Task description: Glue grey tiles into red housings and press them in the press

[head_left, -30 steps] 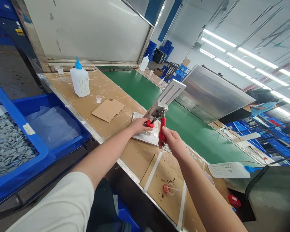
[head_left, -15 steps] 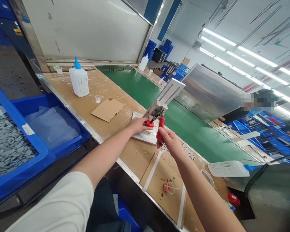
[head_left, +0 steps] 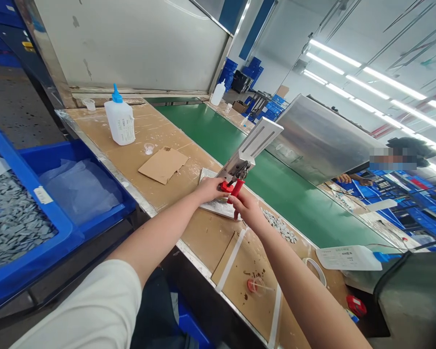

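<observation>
A metal clamp fixture with a raised slotted plate stands on a white base plate on the brown workbench. My left hand rests on the base, fingers pressed by the small red knob. My right hand is wrapped round the fixture's red lever handle, which leans low toward the base. A heap of small grey parts lies just right of my right hand.
A white glue bottle with a blue cap and a cardboard piece sit further left. A green conveyor belt runs behind. Blue bins with grey parts stand at left. Another bottle lies on its side at right. A person works beyond.
My right hand has pulled the red lever handle down and toward the base. The left hand has stayed on the base. The view shifted slightly, uncovering the grey parts heap.
</observation>
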The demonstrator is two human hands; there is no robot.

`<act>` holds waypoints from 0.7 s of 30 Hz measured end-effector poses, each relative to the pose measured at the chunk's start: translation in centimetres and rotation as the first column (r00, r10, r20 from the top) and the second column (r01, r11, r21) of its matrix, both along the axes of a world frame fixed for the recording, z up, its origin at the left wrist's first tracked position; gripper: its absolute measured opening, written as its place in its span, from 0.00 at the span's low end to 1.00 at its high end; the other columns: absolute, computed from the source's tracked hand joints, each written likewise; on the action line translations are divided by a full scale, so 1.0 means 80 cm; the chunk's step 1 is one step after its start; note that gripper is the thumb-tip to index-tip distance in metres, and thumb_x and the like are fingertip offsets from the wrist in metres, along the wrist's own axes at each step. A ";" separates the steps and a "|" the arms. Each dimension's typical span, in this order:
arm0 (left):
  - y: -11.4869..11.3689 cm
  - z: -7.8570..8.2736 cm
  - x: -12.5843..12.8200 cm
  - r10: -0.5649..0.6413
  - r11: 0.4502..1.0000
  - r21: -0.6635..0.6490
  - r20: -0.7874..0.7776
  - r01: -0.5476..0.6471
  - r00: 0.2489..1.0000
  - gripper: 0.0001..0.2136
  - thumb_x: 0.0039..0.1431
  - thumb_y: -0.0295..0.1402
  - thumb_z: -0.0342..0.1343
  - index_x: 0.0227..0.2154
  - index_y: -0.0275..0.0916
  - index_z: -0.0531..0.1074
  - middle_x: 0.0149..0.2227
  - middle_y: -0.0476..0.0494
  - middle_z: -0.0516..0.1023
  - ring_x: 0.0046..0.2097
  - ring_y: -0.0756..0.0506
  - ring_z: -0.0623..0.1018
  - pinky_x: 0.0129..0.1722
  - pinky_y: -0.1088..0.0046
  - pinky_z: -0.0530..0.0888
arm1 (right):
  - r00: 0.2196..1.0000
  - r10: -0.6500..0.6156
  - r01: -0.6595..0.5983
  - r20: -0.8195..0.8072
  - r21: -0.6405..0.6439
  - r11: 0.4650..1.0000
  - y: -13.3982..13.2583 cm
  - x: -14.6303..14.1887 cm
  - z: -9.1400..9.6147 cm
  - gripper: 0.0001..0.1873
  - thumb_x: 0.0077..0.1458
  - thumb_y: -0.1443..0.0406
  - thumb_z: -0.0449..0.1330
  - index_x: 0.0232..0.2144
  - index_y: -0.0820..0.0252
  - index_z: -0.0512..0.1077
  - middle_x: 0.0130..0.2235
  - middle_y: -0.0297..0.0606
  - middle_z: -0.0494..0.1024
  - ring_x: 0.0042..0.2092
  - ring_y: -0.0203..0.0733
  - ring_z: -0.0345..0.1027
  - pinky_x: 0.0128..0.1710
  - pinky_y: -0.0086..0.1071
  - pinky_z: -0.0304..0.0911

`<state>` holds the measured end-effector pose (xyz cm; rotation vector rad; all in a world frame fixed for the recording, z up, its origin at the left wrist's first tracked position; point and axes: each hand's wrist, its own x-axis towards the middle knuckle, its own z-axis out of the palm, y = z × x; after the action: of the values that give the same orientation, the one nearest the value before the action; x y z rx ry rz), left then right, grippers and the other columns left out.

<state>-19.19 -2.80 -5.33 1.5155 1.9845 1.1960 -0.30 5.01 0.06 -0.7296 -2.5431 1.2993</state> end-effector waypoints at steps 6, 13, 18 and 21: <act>-0.002 0.000 -0.001 -0.018 1.000 0.010 -0.011 0.018 1.000 0.26 0.52 0.50 0.71 0.51 0.44 0.79 0.47 0.42 0.87 0.52 0.32 0.83 0.60 0.56 0.73 | 0.959 -0.108 0.033 0.262 0.274 0.961 0.004 -0.007 0.014 0.31 0.64 0.38 0.55 0.25 0.55 0.69 0.17 0.32 0.73 0.22 0.39 0.69 0.25 0.31 0.57; 0.001 0.004 0.000 0.013 1.000 0.029 -0.056 -0.012 0.998 0.30 0.48 0.41 0.71 0.57 0.43 0.75 0.48 0.41 0.87 0.55 0.32 0.83 0.61 0.55 0.74 | 0.961 -0.276 0.277 -0.035 0.216 0.936 -0.030 0.103 0.060 0.34 0.59 0.35 0.60 0.21 0.55 0.66 0.18 0.34 0.74 0.21 0.37 0.63 0.25 0.32 0.55; -0.009 0.015 0.001 -0.003 0.992 0.128 -0.082 0.013 0.997 0.24 0.56 0.35 0.58 0.56 0.37 0.72 0.54 0.36 0.84 0.55 0.37 0.82 0.59 0.56 0.76 | 0.623 -0.628 0.741 -0.467 0.094 0.665 -0.070 0.275 0.023 0.34 0.65 0.39 0.56 0.19 0.54 0.63 0.18 0.32 0.67 0.22 0.37 0.60 0.26 0.33 0.56; -0.027 0.025 -0.006 0.194 0.928 0.345 -0.119 -0.143 0.974 0.18 0.56 0.33 0.52 0.50 0.37 0.74 0.50 0.36 0.83 0.54 0.35 0.80 0.58 0.50 0.74 | 0.382 -0.773 0.919 -0.506 0.119 0.376 -0.083 0.368 -0.017 0.31 0.66 0.39 0.55 0.22 0.55 0.67 0.21 0.32 0.68 0.24 0.39 0.60 0.27 0.34 0.57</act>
<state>-19.64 -4.99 -3.29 1.6631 2.1286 1.6026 29.16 -1.67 -1.33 -1.3154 -1.5183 0.4381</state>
